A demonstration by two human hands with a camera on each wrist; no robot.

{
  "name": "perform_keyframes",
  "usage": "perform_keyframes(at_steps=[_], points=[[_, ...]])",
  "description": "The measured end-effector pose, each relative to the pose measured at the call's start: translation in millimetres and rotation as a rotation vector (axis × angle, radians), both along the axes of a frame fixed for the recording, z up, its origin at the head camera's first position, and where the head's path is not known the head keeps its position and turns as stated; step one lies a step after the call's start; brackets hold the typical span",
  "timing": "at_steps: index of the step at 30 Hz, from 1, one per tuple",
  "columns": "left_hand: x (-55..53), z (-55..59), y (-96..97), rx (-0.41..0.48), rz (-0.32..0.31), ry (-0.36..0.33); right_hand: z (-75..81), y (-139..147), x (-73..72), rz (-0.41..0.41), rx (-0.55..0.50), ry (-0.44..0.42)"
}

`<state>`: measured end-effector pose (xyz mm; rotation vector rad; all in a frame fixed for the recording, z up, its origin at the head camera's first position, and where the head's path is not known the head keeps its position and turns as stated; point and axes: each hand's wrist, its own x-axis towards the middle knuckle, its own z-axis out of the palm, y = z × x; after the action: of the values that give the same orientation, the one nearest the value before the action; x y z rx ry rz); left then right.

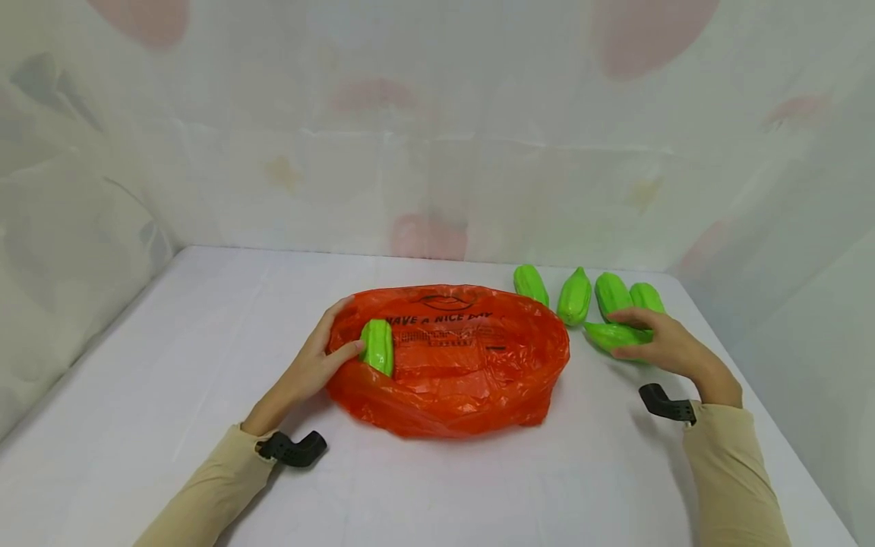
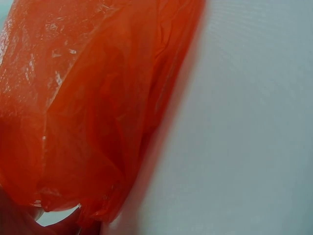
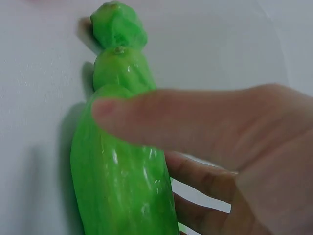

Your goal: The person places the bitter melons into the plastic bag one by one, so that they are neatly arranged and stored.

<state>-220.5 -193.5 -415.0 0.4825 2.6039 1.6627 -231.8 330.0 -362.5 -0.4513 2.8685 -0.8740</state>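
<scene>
A red plastic bag (image 1: 444, 414) printed "HAVE A NICE DAY" lies with its mouth spread wide in the middle of the table. My left hand (image 1: 311, 368) grips its left rim, thumb inside. Close to that thumb, one green ridged gourd (image 1: 380, 353) sits in the bag. To the right of the bag, my right hand (image 1: 670, 343) holds another green ridged gourd (image 1: 607, 336) between thumb and fingers. The right wrist view shows this gourd (image 3: 117, 186) large, with the thumb across its upper end. In the left wrist view, the bag (image 2: 83, 112) hides most of the left hand.
Behind the right hand stand several more gourds in a row, among them a pointed one (image 1: 575, 298) and one at the bag's far edge (image 1: 530, 284). A white cloth covers the table (image 1: 437, 494). Pale patterned sheets (image 1: 437, 190) hang around it.
</scene>
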Motion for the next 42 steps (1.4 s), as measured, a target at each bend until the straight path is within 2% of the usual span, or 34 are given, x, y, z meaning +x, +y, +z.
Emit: perform_keyframes(at_steps=[8,14,23,33,42], points=[[-0.6,0.2,-0.1,0.011,-0.003,0.001,-3.1,3,-5.3,0.008,0.027,-0.006],[0.1,0.8,-0.2,0.009,0.000,0.001,-4.3,1,-7.2,0.003,0.087,0.004],[0.5,-1.0,-1.1,0.010,-0.002,0.007,-6.5,-2,-6.9,0.008,0.081,-0.082],[-0.3,-2.1,-0.7,0.014,-0.009,0.005,-5.2,-5,-4.0,0.007,0.104,-0.064],[-0.8,-2.4,-0.9,0.014,-0.010,0.014,-1.7,-9,-2.2,0.014,0.082,-0.069]])
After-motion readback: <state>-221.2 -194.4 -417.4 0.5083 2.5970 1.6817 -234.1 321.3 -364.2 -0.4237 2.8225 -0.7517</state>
